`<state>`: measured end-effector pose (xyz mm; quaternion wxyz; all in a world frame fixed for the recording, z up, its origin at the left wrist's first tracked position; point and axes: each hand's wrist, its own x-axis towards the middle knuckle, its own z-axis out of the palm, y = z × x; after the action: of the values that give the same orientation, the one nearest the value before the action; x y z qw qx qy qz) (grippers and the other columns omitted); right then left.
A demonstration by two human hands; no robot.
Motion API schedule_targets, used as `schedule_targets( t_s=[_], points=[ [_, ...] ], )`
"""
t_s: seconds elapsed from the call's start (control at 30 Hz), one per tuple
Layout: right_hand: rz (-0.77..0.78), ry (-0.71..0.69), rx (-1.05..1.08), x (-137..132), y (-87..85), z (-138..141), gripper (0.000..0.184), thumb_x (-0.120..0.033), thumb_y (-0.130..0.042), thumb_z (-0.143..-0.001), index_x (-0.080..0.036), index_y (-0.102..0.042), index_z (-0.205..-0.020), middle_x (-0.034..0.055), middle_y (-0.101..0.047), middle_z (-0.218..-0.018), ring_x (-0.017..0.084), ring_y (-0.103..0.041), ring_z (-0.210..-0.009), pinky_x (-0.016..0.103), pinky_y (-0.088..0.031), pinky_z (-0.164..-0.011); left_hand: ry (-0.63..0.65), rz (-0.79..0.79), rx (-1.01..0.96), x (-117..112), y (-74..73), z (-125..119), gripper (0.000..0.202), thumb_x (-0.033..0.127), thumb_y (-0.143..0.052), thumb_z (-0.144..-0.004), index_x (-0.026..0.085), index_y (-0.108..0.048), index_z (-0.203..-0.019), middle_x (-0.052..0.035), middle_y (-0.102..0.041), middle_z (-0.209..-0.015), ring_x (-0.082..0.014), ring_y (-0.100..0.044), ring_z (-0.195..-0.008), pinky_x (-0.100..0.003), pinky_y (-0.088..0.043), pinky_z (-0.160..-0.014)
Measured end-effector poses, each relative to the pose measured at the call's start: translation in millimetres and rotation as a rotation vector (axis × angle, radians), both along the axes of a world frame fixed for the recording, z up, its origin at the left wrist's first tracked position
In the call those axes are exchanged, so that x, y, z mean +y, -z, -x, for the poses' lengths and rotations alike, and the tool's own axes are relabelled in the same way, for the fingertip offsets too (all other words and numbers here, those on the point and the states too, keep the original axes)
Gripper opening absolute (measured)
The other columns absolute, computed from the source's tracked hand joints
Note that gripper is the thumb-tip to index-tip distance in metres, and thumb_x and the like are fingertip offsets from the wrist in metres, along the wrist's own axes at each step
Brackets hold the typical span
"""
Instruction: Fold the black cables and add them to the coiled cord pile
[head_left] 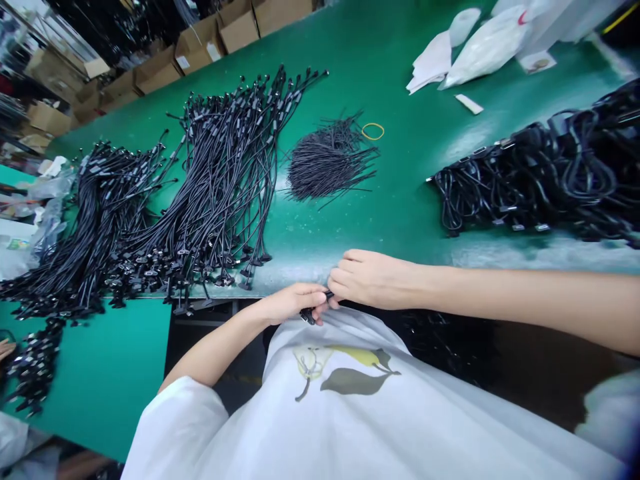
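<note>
Close to my body, just off the table's front edge, my left hand (296,302) is closed around a black cable (308,315), whose connector end pokes out below the fingers. My right hand (367,278) is closed too, its fingers pinched at the cable's other side, against the left fingertips. Most of the cable is hidden by my hands. Beyond them lies a pile of thin black twist ties (327,160). Left of it, loose black cables (215,167) with connectors are spread in a thick layer. Coiled, tied black cables (525,173) are heaped on the right.
A yellow rubber band (373,131) lies beside the ties on the green table (400,200). White bags (487,47) and a small white piece (469,104) are at the back right. Cardboard boxes (200,47) line the far edge. Another person's hand (6,349) shows at the far left.
</note>
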<state>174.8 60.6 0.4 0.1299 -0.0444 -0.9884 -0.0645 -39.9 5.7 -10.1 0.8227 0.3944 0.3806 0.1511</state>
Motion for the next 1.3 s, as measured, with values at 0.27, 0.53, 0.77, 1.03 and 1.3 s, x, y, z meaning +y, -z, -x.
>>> schedule_targets(
  t_s=[0.27, 0.53, 0.77, 1.03, 1.3],
  points=[
    [0.008, 0.017, -0.012, 17, 7.5, -8, 0.023, -0.016, -0.038, -0.095, -0.019, -0.054, -0.078, 0.0018, -0.052, -0.072, 0.016, -0.043, -0.067, 0.033, -0.028, -0.072, -0.129, 0.084, -0.107, 7, 12.2, -14, 0.044, 0.052, -0.071, -0.074, 0.011, -0.065, -0.089, 0.005, -0.041, -0.062, -0.0064, -0.035, -0.051, -0.025, -0.043, -0.059],
    [0.039, 0.236, -0.071, 0, 21.3, -1, 0.019, -0.013, -0.04, -0.093, -0.013, -0.058, -0.086, 0.0071, -0.058, -0.076, 0.017, -0.048, -0.066, 0.032, -0.032, -0.066, -0.067, -0.759, 0.538, 8, 14.6, -20, 0.025, 0.032, -0.043, -0.094, 0.019, -0.061, -0.081, -0.0006, -0.059, -0.073, -0.0157, -0.051, -0.069, -0.026, -0.037, -0.069],
    [0.398, 0.245, -0.177, 15, 24.6, -3, 0.024, -0.026, -0.041, -0.097, -0.014, -0.06, -0.089, 0.006, -0.063, -0.077, 0.015, -0.053, -0.065, 0.025, -0.029, -0.054, -0.059, -0.537, 0.438, 18, 17.8, -15, 0.028, 0.037, -0.043, -0.093, 0.018, -0.056, -0.077, 0.0037, -0.049, -0.058, -0.0131, -0.051, -0.056, -0.024, -0.04, -0.061],
    [0.415, 0.897, 0.391, 180, 41.4, -39, 0.021, -0.024, -0.048, -0.096, -0.009, -0.063, -0.098, 0.0056, -0.062, -0.093, 0.008, -0.045, -0.067, 0.022, -0.034, -0.064, -0.645, -0.13, 0.02, 30, 16.0, -12, 0.038, 0.049, -0.069, -0.076, 0.015, -0.053, -0.076, 0.0089, -0.032, -0.054, -0.0054, -0.027, -0.047, -0.018, -0.033, -0.046],
    [0.207, 0.942, 0.295, 224, 54.9, -45, 0.017, -0.01, -0.05, -0.089, -0.007, -0.059, -0.074, 0.0102, -0.061, -0.086, 0.007, -0.038, -0.068, 0.029, -0.024, -0.063, -0.819, -0.073, -0.156, 26, -9.1, -12, 0.037, 0.044, -0.074, -0.074, 0.014, -0.053, -0.075, 0.0086, -0.028, -0.057, -0.004, -0.026, -0.047, -0.016, -0.031, -0.044]
  ],
)
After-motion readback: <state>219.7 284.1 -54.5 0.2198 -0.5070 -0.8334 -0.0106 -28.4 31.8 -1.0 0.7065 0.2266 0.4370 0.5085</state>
